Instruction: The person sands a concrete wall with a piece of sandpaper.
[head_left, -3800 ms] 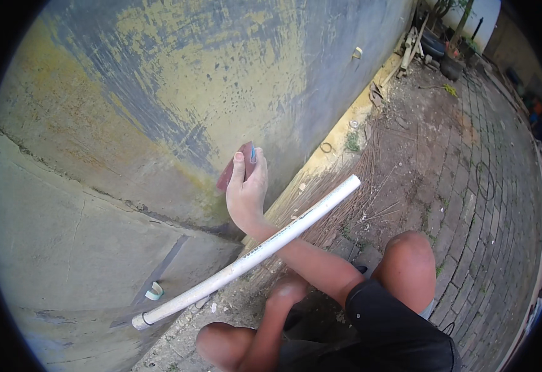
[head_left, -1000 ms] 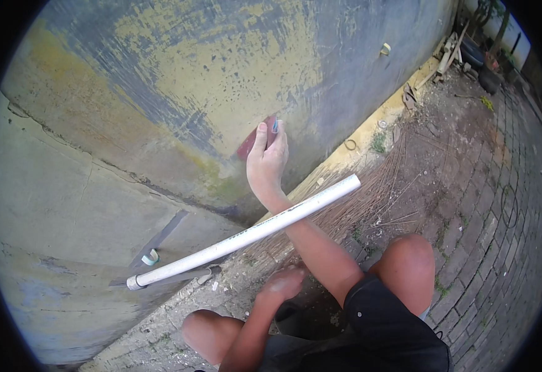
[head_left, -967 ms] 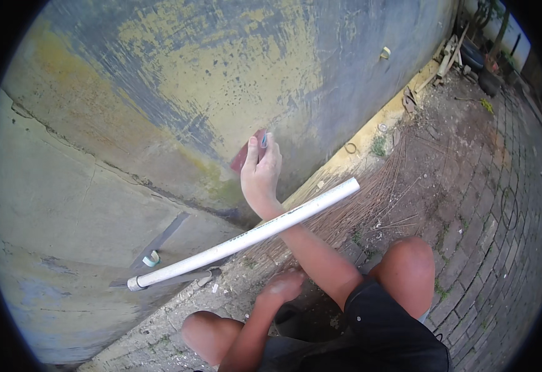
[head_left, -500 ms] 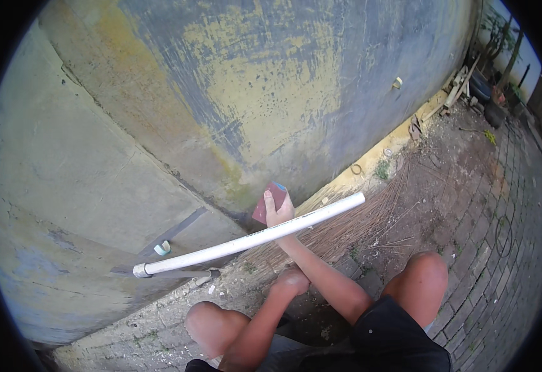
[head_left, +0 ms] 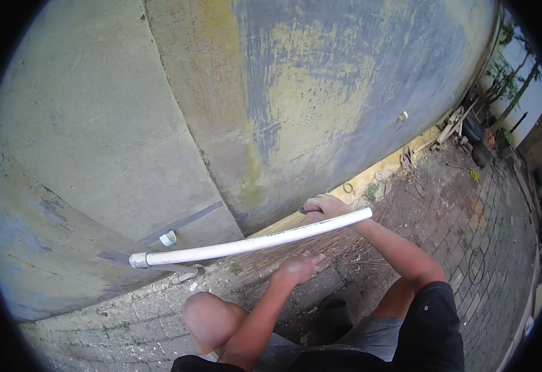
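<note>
Well, in the single head view, taking its middle as the hub of a clock, I see the person crouching beside a weathered wall [head_left: 311, 93] that fills it from eight round past twelve, with yellow patches showing through the blue-grey near one. The right hand [head_left: 329, 204] is out at four, its fingers wrapped around a dark red sheet [head_left: 311, 211], seen nearly edge-on at the wall's foot; whether the sheet touches the wall, I can't tell. At five, nearer the body, the left hand [head_left: 299, 268] hangs over the ground with its fingers loose and apart.

A white pipe [head_left: 252, 243] sweeps from a collared end at eight to its free end between three and four, passing in front of the right wrist. Past it, toward four, thin brown rods [head_left: 348, 247] lie strewn over the dirt. One pale stub [head_left: 168, 238] pokes from the wall at eight, a second stub [head_left: 403, 116] at two. A wire ring [head_left: 348, 187] lies at three, along the wall's base. Paving bricks [head_left: 494, 266] spread at four, and a bent knee [head_left: 212, 319] juts in at seven.
</note>
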The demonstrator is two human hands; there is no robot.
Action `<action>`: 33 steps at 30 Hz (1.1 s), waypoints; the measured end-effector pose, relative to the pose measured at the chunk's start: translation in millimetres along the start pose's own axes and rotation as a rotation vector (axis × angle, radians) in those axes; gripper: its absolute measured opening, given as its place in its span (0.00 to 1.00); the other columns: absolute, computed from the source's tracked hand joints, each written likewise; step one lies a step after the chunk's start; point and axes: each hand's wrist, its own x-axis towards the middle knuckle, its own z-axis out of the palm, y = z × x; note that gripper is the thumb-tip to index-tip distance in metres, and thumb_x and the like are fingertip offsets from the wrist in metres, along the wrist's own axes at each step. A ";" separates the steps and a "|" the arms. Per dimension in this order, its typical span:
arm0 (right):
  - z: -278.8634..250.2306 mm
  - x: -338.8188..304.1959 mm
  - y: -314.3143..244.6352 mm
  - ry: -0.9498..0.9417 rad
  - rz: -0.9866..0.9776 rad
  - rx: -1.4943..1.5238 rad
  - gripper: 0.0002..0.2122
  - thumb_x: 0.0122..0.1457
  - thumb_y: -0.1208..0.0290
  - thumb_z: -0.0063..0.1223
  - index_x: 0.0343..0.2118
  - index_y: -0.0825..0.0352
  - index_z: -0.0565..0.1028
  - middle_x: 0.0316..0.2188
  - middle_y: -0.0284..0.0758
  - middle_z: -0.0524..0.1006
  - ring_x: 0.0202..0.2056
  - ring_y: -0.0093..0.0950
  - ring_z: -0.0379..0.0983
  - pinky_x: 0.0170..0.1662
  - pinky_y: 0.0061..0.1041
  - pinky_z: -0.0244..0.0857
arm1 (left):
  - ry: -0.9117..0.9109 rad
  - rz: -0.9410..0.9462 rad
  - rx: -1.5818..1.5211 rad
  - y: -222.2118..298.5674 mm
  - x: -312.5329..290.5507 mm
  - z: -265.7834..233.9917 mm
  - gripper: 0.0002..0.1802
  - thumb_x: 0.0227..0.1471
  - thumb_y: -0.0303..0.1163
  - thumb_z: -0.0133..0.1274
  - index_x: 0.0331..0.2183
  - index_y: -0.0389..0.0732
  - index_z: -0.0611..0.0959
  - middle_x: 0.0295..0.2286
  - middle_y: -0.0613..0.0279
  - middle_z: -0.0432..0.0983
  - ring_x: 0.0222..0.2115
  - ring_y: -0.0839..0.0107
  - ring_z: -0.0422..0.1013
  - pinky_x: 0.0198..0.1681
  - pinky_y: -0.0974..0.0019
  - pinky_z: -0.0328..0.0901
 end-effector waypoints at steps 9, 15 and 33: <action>-96.1 -41.1 -8.6 0.548 0.333 -0.014 0.12 0.59 0.67 0.56 0.43 0.65 0.72 0.36 0.46 0.80 0.40 0.42 0.78 0.44 0.35 0.69 | -0.047 -0.095 -0.017 -7.6 6.0 -5.8 0.29 0.62 0.42 0.43 0.63 0.55 0.62 0.61 0.45 0.59 0.60 0.49 0.59 0.62 0.50 0.57; -87.4 -2.3 -62.5 0.560 0.281 0.777 0.12 0.64 0.61 0.53 0.42 0.66 0.72 0.35 0.36 0.79 0.37 0.26 0.76 0.41 0.26 0.69 | -0.004 -0.141 0.011 -6.6 -14.0 -3.8 0.29 0.62 0.43 0.43 0.63 0.55 0.61 0.61 0.45 0.59 0.60 0.47 0.58 0.62 0.49 0.56; -104.7 21.0 -60.1 1.074 0.035 0.562 0.13 0.57 0.66 0.62 0.41 0.70 0.78 0.32 0.29 0.79 0.34 0.15 0.71 0.40 0.20 0.67 | -0.022 -0.087 0.003 -3.4 -33.2 7.4 0.30 0.62 0.41 0.44 0.64 0.54 0.61 0.61 0.44 0.58 0.60 0.45 0.58 0.63 0.50 0.55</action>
